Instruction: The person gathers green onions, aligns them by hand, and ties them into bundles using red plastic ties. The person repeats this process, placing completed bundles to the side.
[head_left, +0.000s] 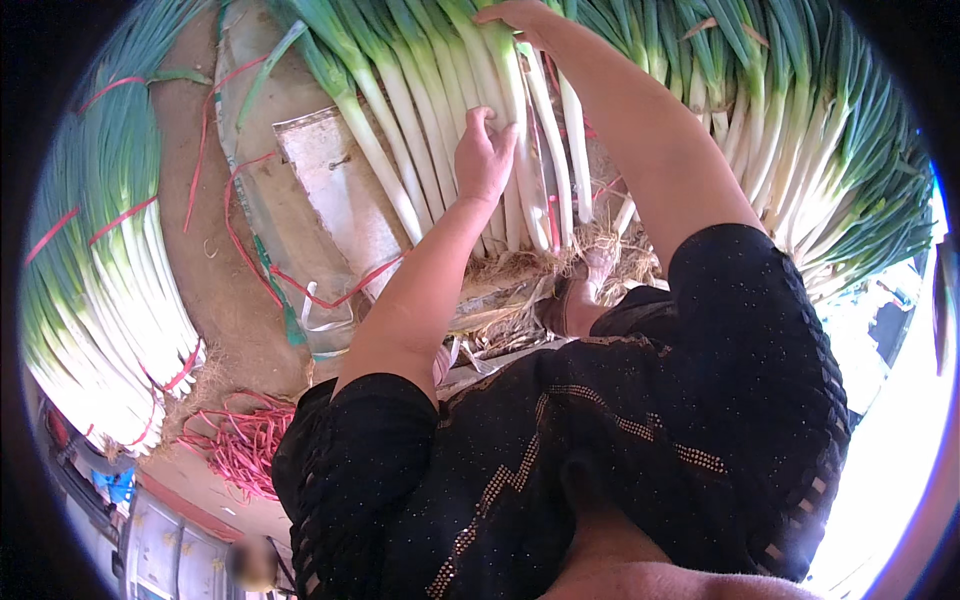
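Note:
A row of large green onions (420, 131) lies before me, green tops away from me and rooted white ends towards me. My right hand (521, 21) has its fingers around the upper, greener part of one stalk (512, 86). Lower down, my left hand (481, 161) rests on the white shanks, thumb against that same stalk and forefinger bent. How firmly the left fingers hold is not clear. Two thinner stalks (553, 139) lie just right of it. Beneath the row, a worn pale board (345, 176) shows on the left.
Tied bundles of green onions (112, 255) stand at the left, bound with red ties. More loose onions (780, 150) are heaped at the right. A pile of red ties (244, 442) lies on the floor at lower left. My foot (581, 296) is close to the roots.

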